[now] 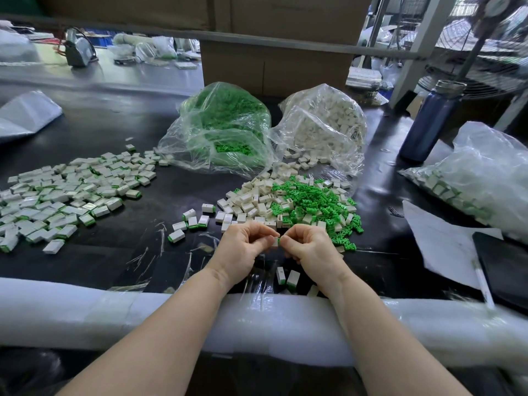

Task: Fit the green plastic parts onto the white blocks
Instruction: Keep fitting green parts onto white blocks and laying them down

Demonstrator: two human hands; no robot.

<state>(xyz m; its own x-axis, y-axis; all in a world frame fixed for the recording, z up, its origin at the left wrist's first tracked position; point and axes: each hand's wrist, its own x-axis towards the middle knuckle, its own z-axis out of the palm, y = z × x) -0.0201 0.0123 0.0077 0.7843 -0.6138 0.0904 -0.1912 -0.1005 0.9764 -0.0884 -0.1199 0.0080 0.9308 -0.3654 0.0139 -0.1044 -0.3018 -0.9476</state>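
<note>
Both hands meet at lower center: left hand (243,244) pinches a white block (275,241), right hand (308,244) pinches something tiny against it, can't tell what. Loose green parts (317,207) piled just above.

The counter (120,247) is glossy black, its near edge wrapped in white foam (85,315). Toward its left edge lies a spread of white blocks with green ends (65,192). Near the middle, a loose heap mixes bright green parts (317,207) with plain white blocks (251,201). Behind it, one clear bag (220,130) shows solid green, another (325,124) off-white. A dark blue bottle (428,124) stands toward the far right corner, beside brown cardboard (274,67).
</note>
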